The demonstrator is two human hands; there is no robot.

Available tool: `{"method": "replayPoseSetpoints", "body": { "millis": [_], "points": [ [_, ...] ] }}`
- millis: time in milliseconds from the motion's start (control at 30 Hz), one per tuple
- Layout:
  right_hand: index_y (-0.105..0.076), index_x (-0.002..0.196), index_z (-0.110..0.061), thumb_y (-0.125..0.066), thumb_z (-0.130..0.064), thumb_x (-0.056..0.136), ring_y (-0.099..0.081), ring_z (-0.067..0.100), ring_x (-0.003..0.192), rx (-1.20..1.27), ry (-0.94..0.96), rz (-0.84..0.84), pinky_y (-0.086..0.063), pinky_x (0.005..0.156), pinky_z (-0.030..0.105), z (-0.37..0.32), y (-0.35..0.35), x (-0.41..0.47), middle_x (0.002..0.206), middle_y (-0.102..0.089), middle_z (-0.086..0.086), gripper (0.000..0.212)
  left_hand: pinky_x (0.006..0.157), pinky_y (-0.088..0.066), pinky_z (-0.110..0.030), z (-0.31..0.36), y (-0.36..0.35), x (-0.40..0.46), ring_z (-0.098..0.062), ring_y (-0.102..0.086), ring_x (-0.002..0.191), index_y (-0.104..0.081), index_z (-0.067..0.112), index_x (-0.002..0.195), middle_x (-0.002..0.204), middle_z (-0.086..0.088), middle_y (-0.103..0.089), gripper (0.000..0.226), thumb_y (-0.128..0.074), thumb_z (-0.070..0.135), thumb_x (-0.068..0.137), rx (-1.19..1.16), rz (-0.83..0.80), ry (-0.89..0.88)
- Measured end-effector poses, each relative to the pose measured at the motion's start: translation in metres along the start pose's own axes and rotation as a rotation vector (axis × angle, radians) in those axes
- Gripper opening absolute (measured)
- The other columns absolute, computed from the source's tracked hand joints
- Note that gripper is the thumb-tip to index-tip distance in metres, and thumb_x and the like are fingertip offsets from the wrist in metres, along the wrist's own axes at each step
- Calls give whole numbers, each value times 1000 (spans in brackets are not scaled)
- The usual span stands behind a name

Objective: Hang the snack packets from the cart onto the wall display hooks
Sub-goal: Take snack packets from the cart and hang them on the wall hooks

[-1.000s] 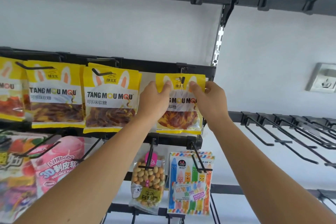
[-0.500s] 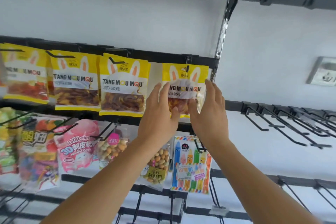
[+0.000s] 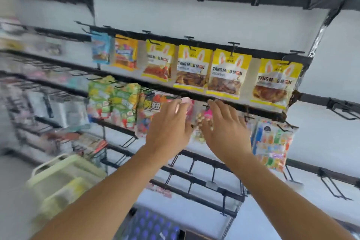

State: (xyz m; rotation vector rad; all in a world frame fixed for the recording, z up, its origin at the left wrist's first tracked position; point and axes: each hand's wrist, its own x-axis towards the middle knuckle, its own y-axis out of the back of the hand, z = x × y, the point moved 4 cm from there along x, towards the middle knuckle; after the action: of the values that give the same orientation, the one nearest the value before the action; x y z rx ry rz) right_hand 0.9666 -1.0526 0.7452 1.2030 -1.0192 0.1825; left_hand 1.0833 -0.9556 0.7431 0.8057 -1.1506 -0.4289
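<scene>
both hands are raised with fingers spread and relaxed, holding nothing. the left hand [image 3: 168,126] and right hand [image 3: 226,128] sit side by side, a nut packet [image 3: 199,122] showing in the gap between them. above the right hand's fingertips hangs the end yellow packet [image 3: 274,82] on its hook [image 3: 286,57]. below the left forearm, a blurred pale green cart [image 3: 58,179].

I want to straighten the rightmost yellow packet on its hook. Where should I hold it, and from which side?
Take the rightmost yellow packet by its two lower corners, coming from the front and below. It hangs flat and facing outward from a hook at its top, so the bottom edge is free, and both the left hand and right hand are open just below that row.
</scene>
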Motion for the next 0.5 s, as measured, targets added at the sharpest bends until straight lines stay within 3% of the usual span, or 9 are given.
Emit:
{"method": "replayPoseSetpoints", "body": {
  "millis": [267,400,500],
  "points": [
    [-51,139,-14,-61,-37,90,-56,31,123,95,227,-145,-51,90,49,-175,-37,-42,137,-57,7,56,81,-53,-43,-133,70,-133,-27,-56,113,-51,16,133,128,-5,-56,42,-51,33,94,227,-129,177],
    [-58,131,-12,-70,-34,84,-63,31,111,160,348,-175,-54,82,47,-251,-73,-58,125,-64,7,53,71,-51,-41,-203,82,-187,-29,-61,99,-61,15,119,111,-5,-62,37,-58,31,86,278,-157,322],
    [-60,129,-12,-71,-32,82,-65,29,105,229,432,-193,-55,80,44,-304,-105,-64,121,-66,6,52,76,-53,-43,-252,85,-216,-31,-60,104,-60,13,121,115,-8,-62,39,-54,29,86,258,-186,423]
  ]
}}
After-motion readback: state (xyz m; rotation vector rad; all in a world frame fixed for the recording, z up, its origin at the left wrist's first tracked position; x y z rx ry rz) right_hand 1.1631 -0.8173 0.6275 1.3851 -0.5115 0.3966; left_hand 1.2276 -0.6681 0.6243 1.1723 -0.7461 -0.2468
